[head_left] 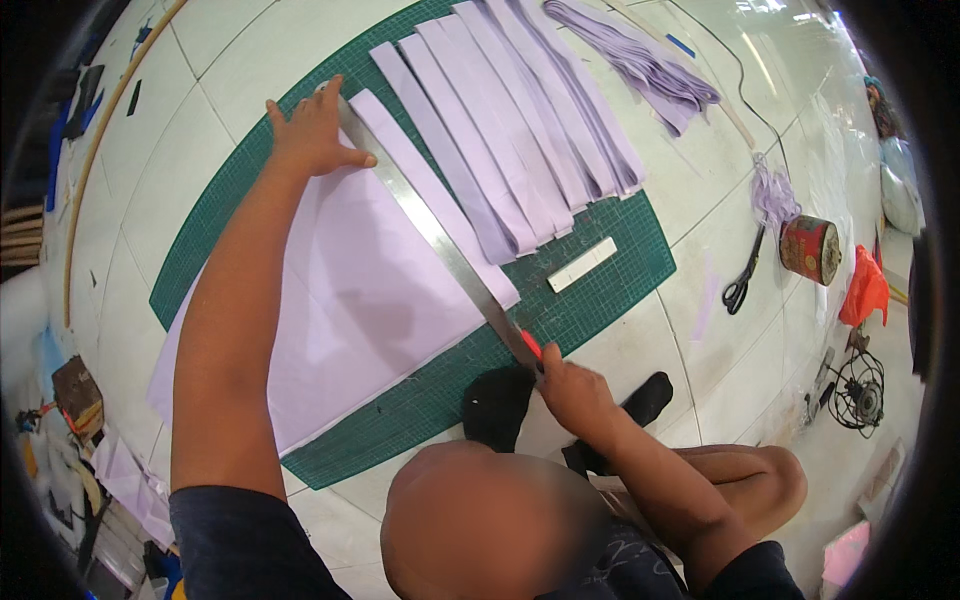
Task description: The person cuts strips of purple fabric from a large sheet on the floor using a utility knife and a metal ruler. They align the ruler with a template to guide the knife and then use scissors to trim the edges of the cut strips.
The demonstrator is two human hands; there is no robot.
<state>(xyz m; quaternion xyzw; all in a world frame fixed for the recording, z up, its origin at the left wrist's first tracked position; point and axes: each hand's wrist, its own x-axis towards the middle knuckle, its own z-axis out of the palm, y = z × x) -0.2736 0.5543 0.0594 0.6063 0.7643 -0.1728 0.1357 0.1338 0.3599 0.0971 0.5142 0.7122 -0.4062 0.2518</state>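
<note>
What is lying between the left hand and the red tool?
In the head view, a long metal ruler lies there on the lilac fabric, running from under the left hand toward the red tool.

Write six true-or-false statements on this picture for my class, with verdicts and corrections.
1. The left hand rests on the ruler. True.
2. The ruler stands on end. False: it lies across the cloth.
3. The right hand grips a red tool. True.
4. The cloth is black. False: it is lilac.
5. The scissors lie on the floor. True.
6. The floor is carpeted. False: it is tiled.
</note>
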